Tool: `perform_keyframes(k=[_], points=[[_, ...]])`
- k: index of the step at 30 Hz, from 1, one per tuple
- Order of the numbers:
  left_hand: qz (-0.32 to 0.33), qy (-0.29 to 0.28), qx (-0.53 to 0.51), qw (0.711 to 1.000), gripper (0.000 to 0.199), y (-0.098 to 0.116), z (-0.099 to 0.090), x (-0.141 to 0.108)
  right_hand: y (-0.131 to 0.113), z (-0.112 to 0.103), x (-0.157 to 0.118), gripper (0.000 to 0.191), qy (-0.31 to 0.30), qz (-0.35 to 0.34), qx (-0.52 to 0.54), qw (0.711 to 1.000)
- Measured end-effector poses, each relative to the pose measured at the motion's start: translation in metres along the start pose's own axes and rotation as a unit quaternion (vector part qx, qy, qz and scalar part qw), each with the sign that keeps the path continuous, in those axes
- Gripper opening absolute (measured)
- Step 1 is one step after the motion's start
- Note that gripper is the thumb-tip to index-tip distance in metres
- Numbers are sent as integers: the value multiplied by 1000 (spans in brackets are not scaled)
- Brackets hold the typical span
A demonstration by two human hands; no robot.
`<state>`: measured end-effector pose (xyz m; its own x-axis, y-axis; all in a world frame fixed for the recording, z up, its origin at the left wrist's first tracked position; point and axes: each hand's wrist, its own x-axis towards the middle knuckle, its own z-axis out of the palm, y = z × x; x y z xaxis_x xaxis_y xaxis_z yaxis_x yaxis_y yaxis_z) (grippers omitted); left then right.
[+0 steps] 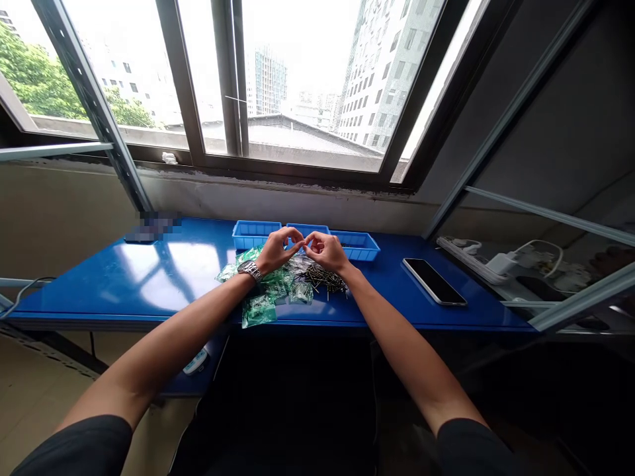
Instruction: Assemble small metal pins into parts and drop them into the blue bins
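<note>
Head view looks down at my two hands over a long blue desk (119,284). My left hand (276,251) and my right hand (325,252) are up above the desk, very close together. The fingertips (296,237) of both hands are pinched in narrow and meet in the middle. I cannot tell if some tiny thing is held between them. A silver watch (249,270) is on my left wrist.

Just under my right hand is a pile of small dark screws (325,279). Clear plastic bags (297,266) lie beside the pile, and green plastic bags (258,311) lie under my left hand and wrist. Three blue plastic trays (255,233) stand in a row right behind my hands. A black phone (434,281) lies on the desk to my right. A white power strip (471,259) is farther right, past the desk. Behind it all is a big window (307,86) with tall buildings (387,73) outside.
</note>
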<state>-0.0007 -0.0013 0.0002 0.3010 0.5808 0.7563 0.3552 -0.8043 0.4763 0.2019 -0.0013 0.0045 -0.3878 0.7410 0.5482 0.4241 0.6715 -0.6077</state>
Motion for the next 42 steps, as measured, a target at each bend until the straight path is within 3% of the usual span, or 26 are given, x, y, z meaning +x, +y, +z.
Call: perform_keyframes(k=[9,14,21,27,36,42], points=[[-6,-21,-2,1000,23,-2,0,0,-3,-2,-1,15,79,-33,-23,996],[-6,-48,4,999,21,-3,1,0,-4,0,-1,16,67,-40,-20,997],[-11,-9,-4,1000,23,0,-1,0,-3,-3,0,20,65,-7,-17,998],[-15,-7,-6,1000,29,2,-1,1,2,0,1,21,12,-7,-5,1000],[-13,-21,-15,1000,24,0,0,0,-5,-3,-1,16,72,-21,-26,997],[-3,-48,-3,999,29,1,0,0,-4,-2,-1,19,65,-21,-16,998]])
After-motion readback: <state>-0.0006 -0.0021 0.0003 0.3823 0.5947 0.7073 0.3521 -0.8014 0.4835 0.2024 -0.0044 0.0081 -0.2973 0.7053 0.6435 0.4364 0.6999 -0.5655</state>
